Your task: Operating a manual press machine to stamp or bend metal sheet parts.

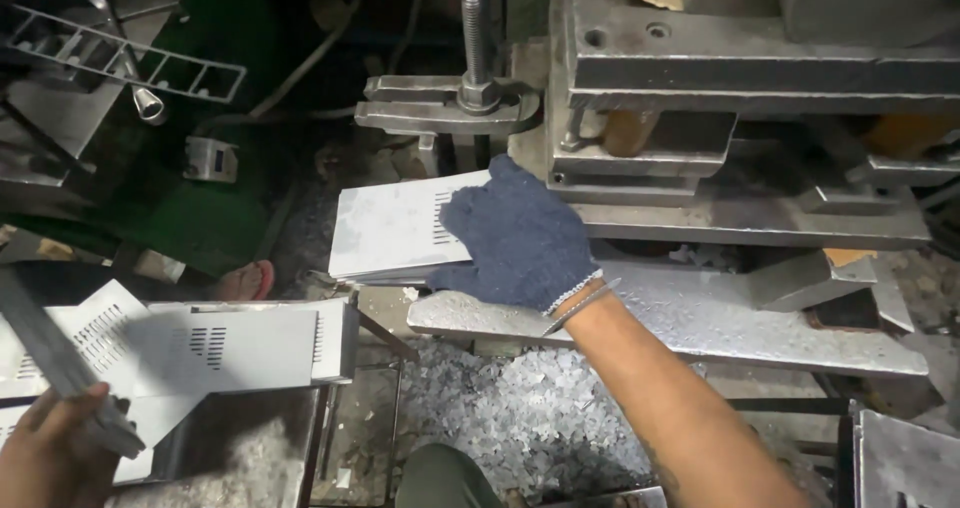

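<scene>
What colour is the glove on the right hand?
Dark blue knit glove with a pale cuff, head view.

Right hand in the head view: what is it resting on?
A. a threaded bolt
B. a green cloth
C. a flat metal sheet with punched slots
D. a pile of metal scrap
C: the gloved right hand lies on the slotted metal sheet at the press bed.

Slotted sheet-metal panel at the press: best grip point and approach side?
Probably the panel's free left edge, coming from the left. It lies flat, its right end goes under the gloved right hand toward the press die, and the left part overhangs the bed, so fingers can get under it there.
</scene>
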